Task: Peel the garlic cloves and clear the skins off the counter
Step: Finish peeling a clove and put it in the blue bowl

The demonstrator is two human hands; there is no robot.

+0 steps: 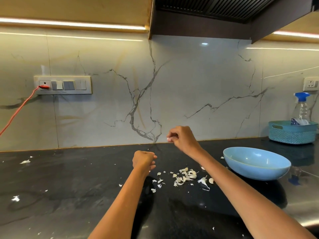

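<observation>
While the black counter (pixel 72 183) is stretching wide under everything, two bare arms are reaching out over it from the bottom edge. The right hand (pixel 183 138) is hanging higher up, near the wall, with its wrist bent down and its fingers curling in to pinch one small white clove (pixel 168 139). The left hand (pixel 144 161) is sitting lower and nearer, just above the counter, curled into a fist; I cannot tell if anything is inside it. One blue bowl (pixel 256 163) is sitting to the right of the right arm. One teal basket (pixel 292 132) is standing in the far right corner with one spray bottle (pixel 302 107) in it. A pile of white skins (pixel 185 176) is lying between the two arms, too many to count. One more clove (pixel 211 180) is lying beside the pile.
</observation>
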